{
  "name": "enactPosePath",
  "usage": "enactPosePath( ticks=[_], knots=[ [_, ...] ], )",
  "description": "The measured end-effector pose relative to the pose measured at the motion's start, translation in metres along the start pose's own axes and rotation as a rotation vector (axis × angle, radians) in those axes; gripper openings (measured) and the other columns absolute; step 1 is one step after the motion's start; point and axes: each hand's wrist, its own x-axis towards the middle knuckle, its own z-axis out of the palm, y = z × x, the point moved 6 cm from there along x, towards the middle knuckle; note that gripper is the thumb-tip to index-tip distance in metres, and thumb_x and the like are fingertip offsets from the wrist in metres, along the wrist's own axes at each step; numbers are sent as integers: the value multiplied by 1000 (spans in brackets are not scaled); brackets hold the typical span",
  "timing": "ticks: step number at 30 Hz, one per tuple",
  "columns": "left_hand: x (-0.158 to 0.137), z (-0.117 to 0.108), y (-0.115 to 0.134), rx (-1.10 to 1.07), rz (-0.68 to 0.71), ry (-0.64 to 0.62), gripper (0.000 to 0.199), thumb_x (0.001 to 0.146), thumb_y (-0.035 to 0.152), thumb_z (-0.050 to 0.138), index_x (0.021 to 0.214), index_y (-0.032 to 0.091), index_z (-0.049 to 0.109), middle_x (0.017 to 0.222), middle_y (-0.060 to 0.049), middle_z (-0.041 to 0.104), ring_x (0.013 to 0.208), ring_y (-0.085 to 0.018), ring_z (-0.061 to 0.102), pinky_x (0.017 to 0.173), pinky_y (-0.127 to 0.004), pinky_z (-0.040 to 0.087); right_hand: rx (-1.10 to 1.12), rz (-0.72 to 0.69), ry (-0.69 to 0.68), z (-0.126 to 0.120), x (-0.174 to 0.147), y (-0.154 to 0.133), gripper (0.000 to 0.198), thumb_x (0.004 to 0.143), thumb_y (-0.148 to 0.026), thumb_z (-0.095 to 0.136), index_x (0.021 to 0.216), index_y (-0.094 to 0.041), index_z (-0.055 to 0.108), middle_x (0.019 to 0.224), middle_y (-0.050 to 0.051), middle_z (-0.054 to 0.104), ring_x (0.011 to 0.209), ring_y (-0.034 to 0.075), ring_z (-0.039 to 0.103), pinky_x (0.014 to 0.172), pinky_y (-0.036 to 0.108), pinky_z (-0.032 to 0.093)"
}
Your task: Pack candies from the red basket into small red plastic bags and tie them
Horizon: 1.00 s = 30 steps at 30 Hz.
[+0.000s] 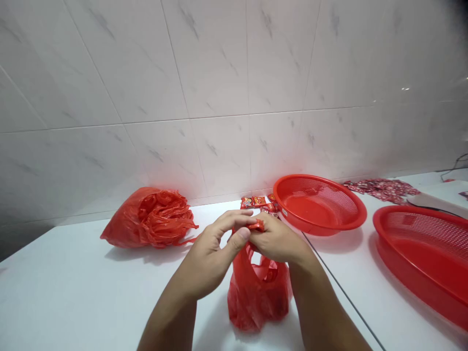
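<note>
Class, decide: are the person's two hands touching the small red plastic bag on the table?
Touching. The head view shows the left hand and right hand pinching the handles of the small red plastic bag between their fingers.

A translucent red is seen on the small plastic bag (pixel 258 292), whose red handles are gripped between the left hand (pixel 208 256) and the right hand (pixel 280 239). The same red is shown by the heap of bags (pixel 149 217) left of that bag. Behind the bag, red packets with yellow and white print (pixel 256 201) are seen. Solid red mesh is shown by the round basket (pixel 320 202) and the nearer basket (pixel 424 253). The table (pixel 73 292) is white; the wall tiles (pixel 219 73) are white, veined grey.
</note>
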Motion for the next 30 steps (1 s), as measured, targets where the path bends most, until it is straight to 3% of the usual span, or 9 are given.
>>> enactPosePath(
  ticks=[5,11,16,22,25,26,27,29,30],
  knots=[
    [7,-2,-9,-175,-64,-31,35,103,40,63,135,27,62,132,-10,68,118,-25,65,102,-42,55,105,-37,15,-12,-2,2,57,104,-66,50,69,-20,49,53,-7,42,47,9,40,46,22,32],
    [16,1,-20,-35,-101,23,13,97,34,69,100,21,67,100,-7,73,95,-23,69,88,-38,54,126,29,1,-19,-5,3,59,101,-72,52,76,-19,57,55,-1,59,46,10,52,46,21,40],
    [20,1,-22,56,-65,109,15,94,35,69,89,22,64,88,-2,69,87,-20,67,83,-36,52,204,59,18,-20,-1,12,60,97,-76,55,80,-18,60,62,2,67,49,13,62,49,22,48],
    [18,-11,-16,32,-3,200,19,85,36,80,78,22,68,106,-6,68,113,-26,63,103,-43,48,303,25,139,-36,0,19,66,99,-79,46,106,-18,69,63,1,69,48,16,66,48,24,52],
    [15,-7,-18,32,-13,123,20,82,37,84,87,24,70,128,-7,65,134,-30,55,113,-46,42,257,-8,92,-39,-3,18,62,100,-74,51,98,-16,74,68,4,71,48,13,62,49,23,50],
    [15,-3,-20,22,-21,81,29,79,35,87,101,28,69,138,-6,61,138,-30,52,114,-46,42,245,-22,77,-39,-4,17,60,100,-71,54,93,-15,75,70,4,72,48,11,60,49,23,49],
    [15,2,-22,10,-36,35,51,75,33,91,119,32,65,147,-6,56,140,-30,52,113,-45,44,235,-32,70,-39,-5,15,58,100,-69,57,87,-15,75,70,5,72,48,10,57,49,22,47],
    [16,13,-29,3,-91,-60,99,70,26,93,151,42,39,156,-7,50,137,-30,56,106,-42,51,221,-34,65,-40,-7,13,55,98,-64,65,77,-15,73,66,4,69,50,9,54,51,21,45],
    [17,18,-32,17,-125,-106,108,72,23,90,158,42,29,151,-8,55,131,-29,60,102,-41,53,217,-27,49,-40,-9,12,52,96,-62,69,73,-15,72,64,3,68,52,10,54,52,22,45]
  ],
)
